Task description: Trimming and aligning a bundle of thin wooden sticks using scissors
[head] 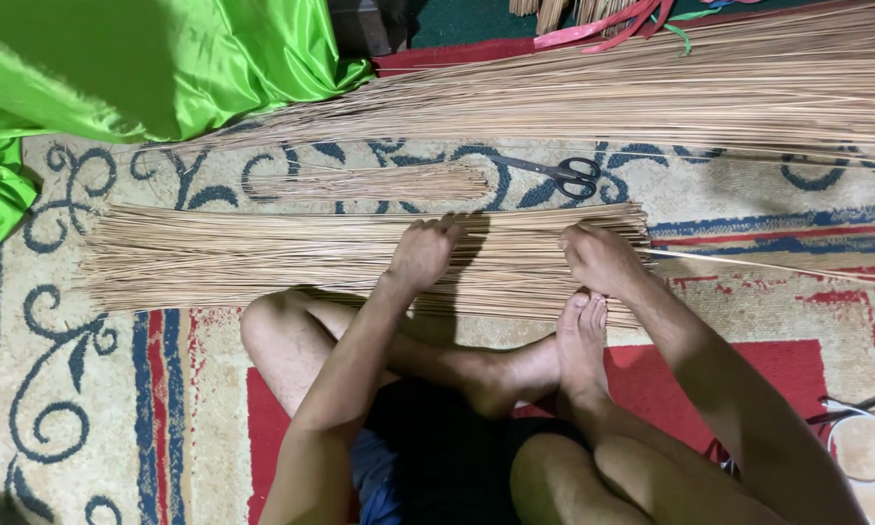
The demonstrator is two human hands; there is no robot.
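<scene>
On the patterned rug (117, 408), left hand (423, 255) and right hand (600, 259) each clench one stick layer (262, 258).

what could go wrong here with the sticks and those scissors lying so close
The scissors lie loose on the rug just beyond the flat layer of thin sticks; a reach by the right hand might catch them. The left hand presses the sticks, so they may splinter or roll out of line.

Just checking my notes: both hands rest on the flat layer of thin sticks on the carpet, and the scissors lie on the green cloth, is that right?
Not quite. In the head view the scissors lie on the patterned carpet, beyond the sticks, not on the green cloth. Left hand and right hand do rest on the sticks.
</scene>
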